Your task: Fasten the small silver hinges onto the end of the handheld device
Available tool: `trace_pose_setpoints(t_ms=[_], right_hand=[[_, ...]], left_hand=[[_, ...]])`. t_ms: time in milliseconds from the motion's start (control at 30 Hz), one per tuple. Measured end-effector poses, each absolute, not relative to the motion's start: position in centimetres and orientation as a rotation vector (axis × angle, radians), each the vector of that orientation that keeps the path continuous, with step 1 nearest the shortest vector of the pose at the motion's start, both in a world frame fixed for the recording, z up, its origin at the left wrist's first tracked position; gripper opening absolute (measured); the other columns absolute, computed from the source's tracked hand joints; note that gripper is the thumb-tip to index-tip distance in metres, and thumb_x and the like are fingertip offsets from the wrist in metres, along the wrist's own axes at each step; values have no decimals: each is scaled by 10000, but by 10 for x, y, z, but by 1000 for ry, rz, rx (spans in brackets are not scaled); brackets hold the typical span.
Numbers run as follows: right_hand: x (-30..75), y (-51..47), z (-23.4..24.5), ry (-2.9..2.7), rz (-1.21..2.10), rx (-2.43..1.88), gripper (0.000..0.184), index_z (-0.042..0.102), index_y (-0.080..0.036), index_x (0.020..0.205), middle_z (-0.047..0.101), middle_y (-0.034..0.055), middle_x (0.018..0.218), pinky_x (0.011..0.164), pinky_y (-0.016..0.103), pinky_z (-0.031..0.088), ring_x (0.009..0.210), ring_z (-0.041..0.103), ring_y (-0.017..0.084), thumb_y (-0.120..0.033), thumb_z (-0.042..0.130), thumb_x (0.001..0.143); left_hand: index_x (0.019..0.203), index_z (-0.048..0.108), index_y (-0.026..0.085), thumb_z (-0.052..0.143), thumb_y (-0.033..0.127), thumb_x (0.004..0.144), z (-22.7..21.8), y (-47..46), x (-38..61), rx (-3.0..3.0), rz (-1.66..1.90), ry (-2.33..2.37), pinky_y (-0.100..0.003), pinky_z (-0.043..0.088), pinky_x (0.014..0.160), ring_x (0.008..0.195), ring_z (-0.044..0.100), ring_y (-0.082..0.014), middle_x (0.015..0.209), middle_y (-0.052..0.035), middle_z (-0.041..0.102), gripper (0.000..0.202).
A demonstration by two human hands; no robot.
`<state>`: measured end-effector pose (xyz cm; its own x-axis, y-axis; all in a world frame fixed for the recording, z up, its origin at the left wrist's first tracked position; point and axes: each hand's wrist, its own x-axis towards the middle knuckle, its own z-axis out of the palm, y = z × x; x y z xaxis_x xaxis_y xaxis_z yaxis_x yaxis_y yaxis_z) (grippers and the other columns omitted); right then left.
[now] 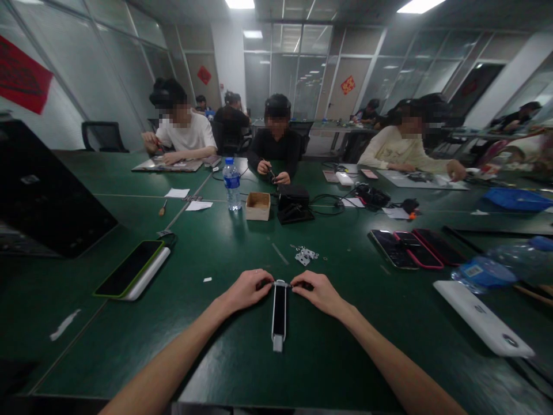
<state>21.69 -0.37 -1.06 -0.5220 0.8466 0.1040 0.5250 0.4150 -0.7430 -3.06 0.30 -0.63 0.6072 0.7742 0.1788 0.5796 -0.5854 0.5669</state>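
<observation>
A narrow black device with a white frame (279, 314) lies lengthwise on the green table (242, 357), straight ahead of me. My left hand (247, 290) pinches its far end from the left, fingers curled. My right hand (317, 291) pinches the same far end from the right, fingers also curled. Just beyond my hands lie several small silver metal parts (306, 255).
A green-cased phone on a white device (132, 269) lies to the left, a white flat device (481, 324) and several phones (410, 241) to the right. A water bottle (232, 184), a cardboard box (258, 206) and a black box (294, 203) stand further back. Other people sit opposite.
</observation>
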Motion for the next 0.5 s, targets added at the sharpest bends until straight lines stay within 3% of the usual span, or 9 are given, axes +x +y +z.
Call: trace_pose_setpoints(t_ms=[500], right_hand=[[212, -6, -11, -2194, 880, -1164, 184, 691, -234, 993, 688, 12, 920, 718, 274, 503, 793, 623, 140, -272, 578, 852]], left_hand=[[946, 637, 168, 520, 197, 862, -9, 4, -33, 2341, 555, 1064, -206, 424, 603, 631, 544, -115, 776, -3, 621, 147]])
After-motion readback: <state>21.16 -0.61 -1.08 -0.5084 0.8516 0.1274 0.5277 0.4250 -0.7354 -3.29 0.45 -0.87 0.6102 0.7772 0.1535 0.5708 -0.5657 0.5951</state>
